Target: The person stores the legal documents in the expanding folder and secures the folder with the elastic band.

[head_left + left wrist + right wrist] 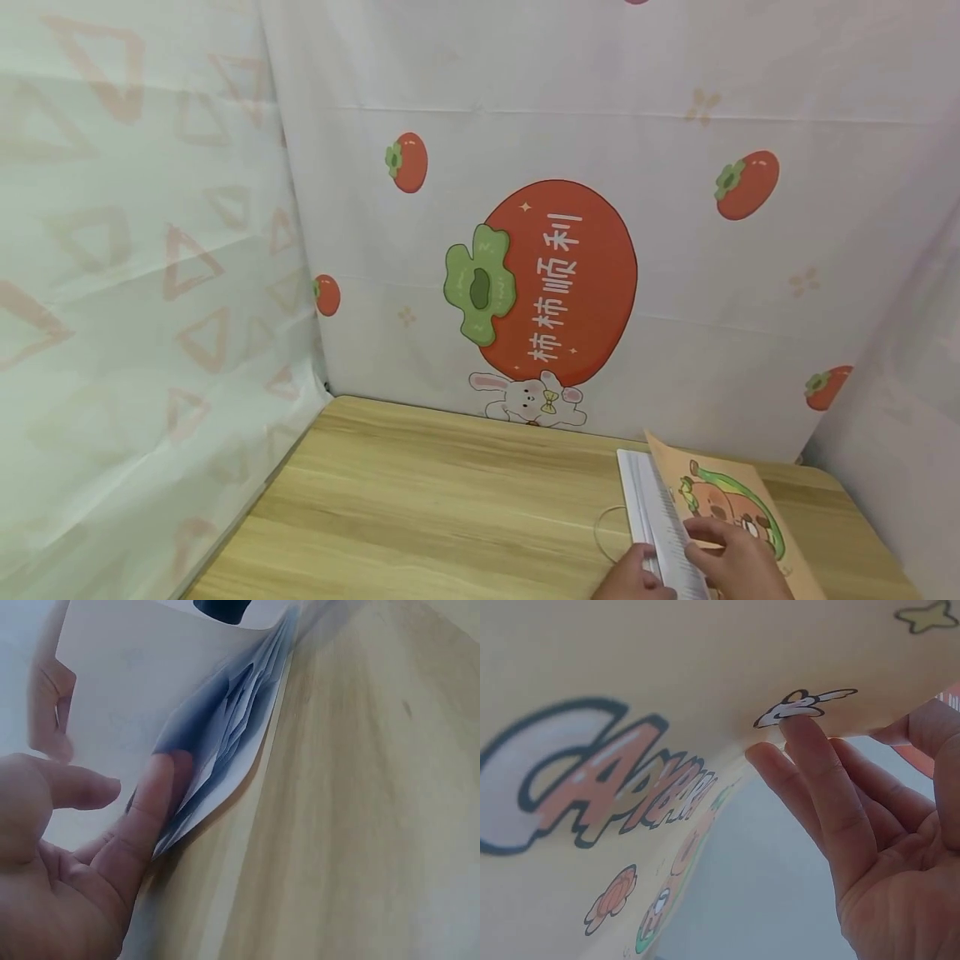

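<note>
A notebook lies at the table's right side, its orange cover with a cartoon capybara lifted off the white pages. My left hand is at the left edge of the pages. In the left wrist view, a fingertip of that hand reaches among the loose, fanned sheets, while the thumb stands apart. My right hand pinches the edge of the cover. Seen in the right wrist view, the right hand's fingers lie against the printed cover; the thumb is partly hidden.
A thin pale loop lies on the wood-grain table left of the notebook. White cloth with persimmon prints hangs behind the table, and another patterned cloth on the left. A dark rounded object shows at the left wrist view's top.
</note>
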`<action>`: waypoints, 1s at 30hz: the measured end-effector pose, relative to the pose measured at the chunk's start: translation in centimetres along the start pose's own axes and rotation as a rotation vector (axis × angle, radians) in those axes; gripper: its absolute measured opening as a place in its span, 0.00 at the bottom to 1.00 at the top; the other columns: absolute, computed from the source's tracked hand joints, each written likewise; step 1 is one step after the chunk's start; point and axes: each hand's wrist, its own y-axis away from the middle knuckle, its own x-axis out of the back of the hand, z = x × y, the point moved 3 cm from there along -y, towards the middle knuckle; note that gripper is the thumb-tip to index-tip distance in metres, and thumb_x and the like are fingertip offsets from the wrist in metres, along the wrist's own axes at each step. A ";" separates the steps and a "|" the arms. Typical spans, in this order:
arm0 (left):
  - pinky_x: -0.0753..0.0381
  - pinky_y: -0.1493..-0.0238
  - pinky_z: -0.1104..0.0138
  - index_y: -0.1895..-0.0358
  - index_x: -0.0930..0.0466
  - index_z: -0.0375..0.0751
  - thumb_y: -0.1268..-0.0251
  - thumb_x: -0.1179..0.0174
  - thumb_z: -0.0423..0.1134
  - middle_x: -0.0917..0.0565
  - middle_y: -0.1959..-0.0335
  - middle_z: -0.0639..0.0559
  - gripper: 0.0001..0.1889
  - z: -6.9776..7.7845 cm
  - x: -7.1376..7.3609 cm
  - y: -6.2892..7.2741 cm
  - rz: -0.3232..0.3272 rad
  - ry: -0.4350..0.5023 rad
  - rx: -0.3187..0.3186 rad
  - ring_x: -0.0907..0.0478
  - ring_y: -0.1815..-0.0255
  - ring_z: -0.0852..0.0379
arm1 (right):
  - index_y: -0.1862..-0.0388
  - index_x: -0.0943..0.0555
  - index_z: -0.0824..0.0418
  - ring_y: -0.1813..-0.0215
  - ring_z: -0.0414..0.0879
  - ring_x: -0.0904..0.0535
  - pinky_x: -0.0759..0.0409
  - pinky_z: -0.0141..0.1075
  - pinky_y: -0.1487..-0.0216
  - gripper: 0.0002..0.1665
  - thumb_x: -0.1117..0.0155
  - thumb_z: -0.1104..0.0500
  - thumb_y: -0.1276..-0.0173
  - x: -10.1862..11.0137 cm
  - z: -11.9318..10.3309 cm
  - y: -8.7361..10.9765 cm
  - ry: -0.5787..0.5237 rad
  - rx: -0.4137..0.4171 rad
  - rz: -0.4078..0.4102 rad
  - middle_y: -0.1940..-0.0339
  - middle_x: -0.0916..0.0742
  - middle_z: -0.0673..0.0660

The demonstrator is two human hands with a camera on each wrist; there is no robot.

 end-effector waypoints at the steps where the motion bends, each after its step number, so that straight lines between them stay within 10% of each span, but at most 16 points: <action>1: 0.17 0.63 0.65 0.44 0.26 0.41 0.38 0.36 0.27 0.14 0.71 0.51 0.20 0.2 0.2 0.0 -0.005 -0.044 0.002 0.16 0.68 0.59 | 0.50 0.17 0.75 0.55 0.62 0.13 0.13 0.46 0.66 0.16 0.30 0.68 0.35 -0.1 0.0 0.0 0.005 -0.003 0.002 0.53 0.13 0.72; 8: 0.18 0.61 0.67 0.46 0.21 0.39 0.35 0.34 0.32 0.15 0.73 0.56 0.15 1.6 1.7 0.8 0.001 -0.252 0.025 0.17 0.70 0.63 | 0.54 0.15 0.74 0.55 0.63 0.14 0.13 0.46 0.67 0.15 0.28 0.66 0.38 -0.6 0.3 -0.2 0.074 -0.025 0.020 0.57 0.12 0.71; 17: 0.24 0.70 0.71 0.42 0.19 0.43 0.34 0.33 0.34 0.23 0.76 0.65 0.18 2.8 3.8 2.0 0.108 -0.430 -0.103 0.26 0.76 0.69 | 0.55 0.15 0.71 0.60 0.60 0.13 0.15 0.50 0.62 0.16 0.29 0.61 0.39 -1.5 -0.1 -0.2 0.228 0.036 0.000 0.59 0.11 0.67; 30: 0.22 0.65 0.69 0.47 0.14 0.52 0.40 0.30 0.42 0.20 0.62 0.61 0.16 4.5 5.8 1.7 0.211 -1.238 -0.256 0.23 0.67 0.65 | 0.57 0.14 0.67 0.60 0.61 0.13 0.17 0.56 0.59 0.16 0.28 0.60 0.43 -2.9 -0.1 -0.3 0.366 0.061 -0.005 0.58 0.11 0.66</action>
